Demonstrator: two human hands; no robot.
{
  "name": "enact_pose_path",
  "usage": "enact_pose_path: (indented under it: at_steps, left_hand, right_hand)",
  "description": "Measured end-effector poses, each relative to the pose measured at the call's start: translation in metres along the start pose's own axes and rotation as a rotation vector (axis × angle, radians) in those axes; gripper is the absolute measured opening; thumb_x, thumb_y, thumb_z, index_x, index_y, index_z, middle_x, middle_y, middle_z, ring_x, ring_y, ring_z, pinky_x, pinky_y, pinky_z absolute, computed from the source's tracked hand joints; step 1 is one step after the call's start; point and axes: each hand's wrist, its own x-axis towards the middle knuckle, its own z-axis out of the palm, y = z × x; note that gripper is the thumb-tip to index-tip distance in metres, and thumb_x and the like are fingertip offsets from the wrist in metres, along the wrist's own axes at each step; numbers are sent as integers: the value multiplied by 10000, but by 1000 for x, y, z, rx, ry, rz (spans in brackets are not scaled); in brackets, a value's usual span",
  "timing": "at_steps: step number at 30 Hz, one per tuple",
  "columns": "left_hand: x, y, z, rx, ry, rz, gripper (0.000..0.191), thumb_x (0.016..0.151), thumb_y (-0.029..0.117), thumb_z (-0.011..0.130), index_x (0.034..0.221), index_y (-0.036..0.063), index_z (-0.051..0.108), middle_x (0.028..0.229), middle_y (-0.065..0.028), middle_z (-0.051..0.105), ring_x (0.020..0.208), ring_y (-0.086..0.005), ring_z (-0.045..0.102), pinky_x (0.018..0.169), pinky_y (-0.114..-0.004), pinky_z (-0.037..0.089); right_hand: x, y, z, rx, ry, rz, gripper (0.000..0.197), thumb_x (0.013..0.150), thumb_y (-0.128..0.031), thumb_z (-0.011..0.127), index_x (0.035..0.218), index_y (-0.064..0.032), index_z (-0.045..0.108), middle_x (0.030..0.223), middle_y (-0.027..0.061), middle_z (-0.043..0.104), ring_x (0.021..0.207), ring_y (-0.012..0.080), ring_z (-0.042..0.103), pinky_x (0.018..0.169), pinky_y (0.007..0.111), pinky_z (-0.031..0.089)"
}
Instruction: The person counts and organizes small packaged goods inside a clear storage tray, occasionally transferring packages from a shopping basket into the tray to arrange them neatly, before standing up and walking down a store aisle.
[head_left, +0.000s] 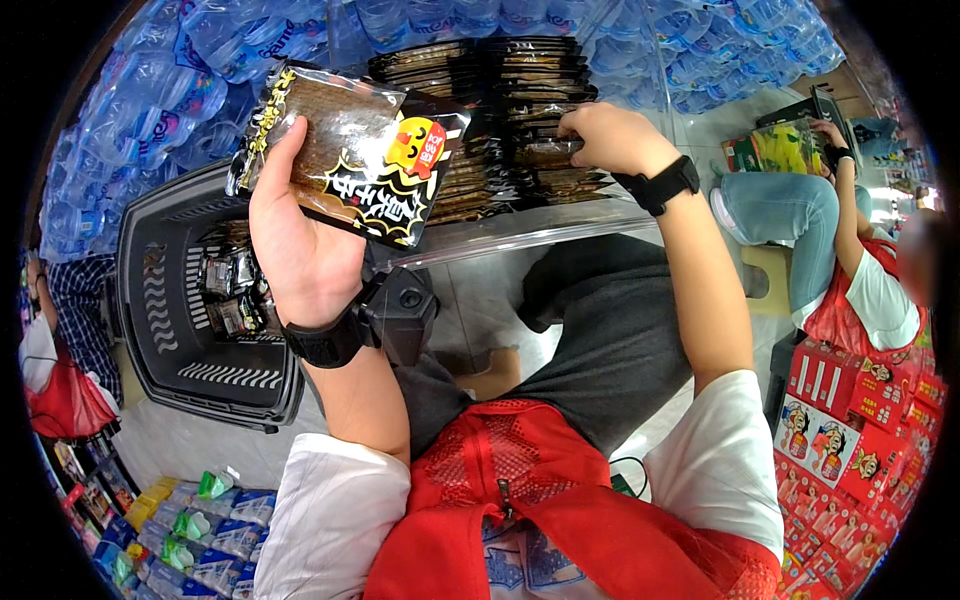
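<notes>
My left hand holds up a flat, square snack packet in black and clear film, thumb on its front; at least one more packet lies behind it. To the right, my right hand reaches into a clear plastic bin, its fingertips on the packets in the right-hand row. Whether they grip one cannot be told. Similar packets stand in a second row, partly hidden behind the raised packet. Each wrist has a black strap.
A black plastic basket with some packets inside stands on the floor at left. Shrink-wrapped water bottles are stacked behind the bin. At right, a seated co-worker handles a container of yellow packets. Red boxes stand at lower right.
</notes>
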Motion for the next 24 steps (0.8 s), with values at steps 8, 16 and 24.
enact_pose_path:
  at_steps: [8,16,24]
  left_hand:
    - [-1,2,0,-18,-42,-11,188,800,102,495,956,8,539,955,-76,583,875,-197,552,807,-323,419]
    - [0,1,1,-12,-24,-25,178,798,100,499,946,11,540,947,-72,583,868,-195,552,806,-324,419]
    - [2,0,0,4,10,-3,166,794,93,504,935,15,543,935,-69,584,857,-187,552,793,-317,423]
  right_hand:
    - [-12,-12,-13,83,147,-19,190,582,-88,648,752,-74,566,796,46,589,803,237,558,652,337,448]
    - [5,-12,-5,10,92,35,122,653,-63,543,754,-98,603,788,104,598,774,280,582,612,384,469]
    - [20,-14,6,-32,109,82,81,598,-76,597,671,-75,564,691,64,593,693,255,579,587,347,446]
